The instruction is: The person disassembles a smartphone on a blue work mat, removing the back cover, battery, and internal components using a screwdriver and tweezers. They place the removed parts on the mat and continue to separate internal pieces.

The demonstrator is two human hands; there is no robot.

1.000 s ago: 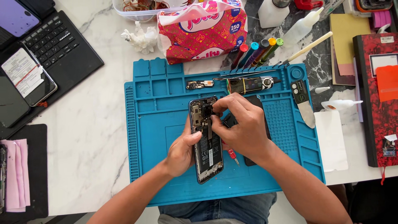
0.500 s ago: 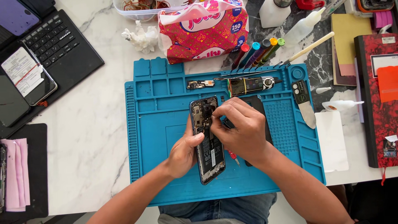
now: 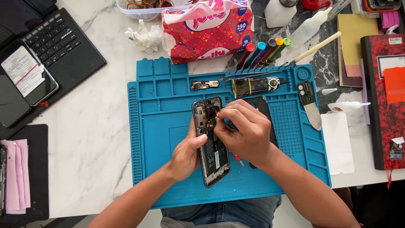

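An opened phone (image 3: 211,141), back cover off and circuitry showing, lies lengthwise in the middle of a blue repair mat (image 3: 156,126) on the marble counter (image 3: 93,139). The left hand (image 3: 185,154) clasps the phone's left edge, likely to steady it. The right hand (image 3: 244,131) is curled tight, fingertips pinching at a part near the phone's top. Beyond the phone, along the mat's far edge, lie a small removed board (image 3: 204,85) and coloured-handled tools (image 3: 263,52), within reach.
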